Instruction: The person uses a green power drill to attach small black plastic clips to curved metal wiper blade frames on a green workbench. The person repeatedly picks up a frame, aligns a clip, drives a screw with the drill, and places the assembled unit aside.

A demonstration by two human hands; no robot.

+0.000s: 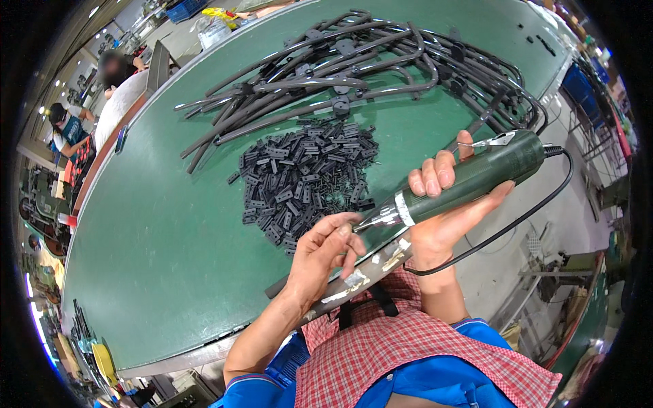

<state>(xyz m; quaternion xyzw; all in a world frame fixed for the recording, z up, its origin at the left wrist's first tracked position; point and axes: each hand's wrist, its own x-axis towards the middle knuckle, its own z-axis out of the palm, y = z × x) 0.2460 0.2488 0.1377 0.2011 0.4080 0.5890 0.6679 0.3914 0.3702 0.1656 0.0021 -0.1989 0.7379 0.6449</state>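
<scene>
A green electric screwdriver point(469, 175) with a black cord lies in my right hand point(452, 214), whose fingers wrap its body. Its bit points left and slightly down, toward my left hand point(323, 255). There the thumb and forefinger are pinched together at the bit's tip; whatever small thing they hold is hidden. Just beyond my left hand, a heap of small black plastic blocks point(286, 163) is spread on the green table point(156, 265). Several dark screws point(337, 190) lie among the blocks at the heap's right side.
Bent dark metal tubes point(292, 85) with brackets are stacked across the table's far side. The table's near edge point(357, 279), with torn tape on it, runs under my wrists. The cord point(524, 217) loops at the right. Another person point(71, 129) is at the far left.
</scene>
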